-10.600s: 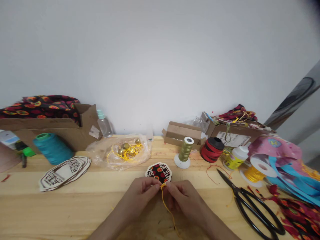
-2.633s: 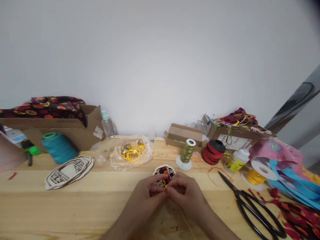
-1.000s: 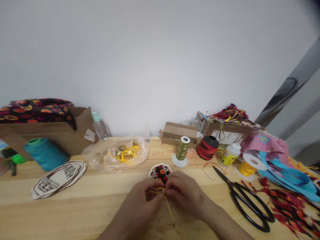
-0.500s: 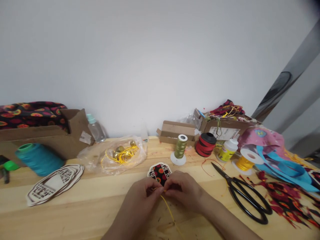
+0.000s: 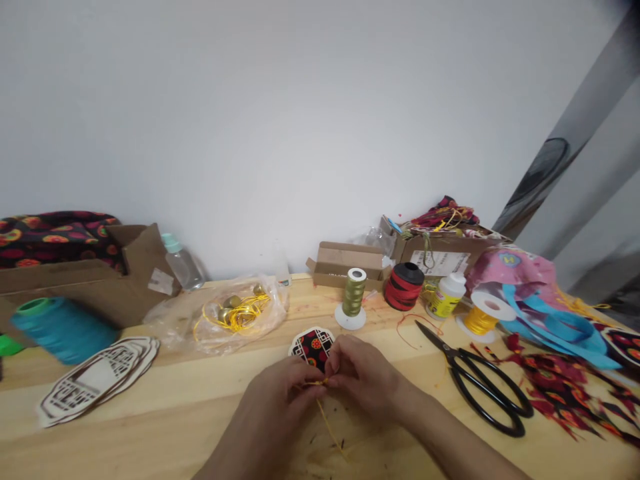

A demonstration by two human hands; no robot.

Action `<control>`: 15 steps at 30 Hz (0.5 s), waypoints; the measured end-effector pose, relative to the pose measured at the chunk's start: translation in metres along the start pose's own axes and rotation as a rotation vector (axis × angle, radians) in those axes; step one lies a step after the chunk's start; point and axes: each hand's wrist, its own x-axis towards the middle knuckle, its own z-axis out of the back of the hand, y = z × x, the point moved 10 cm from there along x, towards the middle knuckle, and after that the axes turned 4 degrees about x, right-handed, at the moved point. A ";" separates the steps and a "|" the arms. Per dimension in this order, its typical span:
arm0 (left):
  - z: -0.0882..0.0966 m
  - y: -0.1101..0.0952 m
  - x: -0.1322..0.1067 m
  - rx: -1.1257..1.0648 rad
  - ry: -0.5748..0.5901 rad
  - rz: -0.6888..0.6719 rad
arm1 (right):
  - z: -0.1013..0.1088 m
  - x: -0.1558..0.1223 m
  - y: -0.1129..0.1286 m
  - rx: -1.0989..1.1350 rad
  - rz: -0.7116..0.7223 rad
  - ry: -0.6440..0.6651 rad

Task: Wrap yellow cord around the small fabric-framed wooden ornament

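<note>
Both hands meet at the middle front of the wooden table, pinching a thin yellow cord between their fingertips. My left hand is closed on one part of the cord, and a loose tail hangs down toward the table. My right hand grips the cord just to the right, where it looks knotted or looped; the detail is too small to tell. Right behind the fingers lies an ornamental plaque with a pale fretwork border and dark, red-flowered fabric in its centre. The hands cover its lower part.
Black-handled scissors lie open at right, near fabric scraps. Behind stand an olive thread spool, a red cord spool and a glue bottle. At left are stacked fretwork pieces and a teal thread cone.
The fingertips have moved slightly apart, showing a short stretch of yellow cord between them. The whole view has shifted a little, so the table items appear further left.
</note>
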 end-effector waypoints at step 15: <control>-0.025 0.037 -0.001 -0.522 0.069 0.356 | 0.007 -0.001 0.015 -0.080 0.092 -0.050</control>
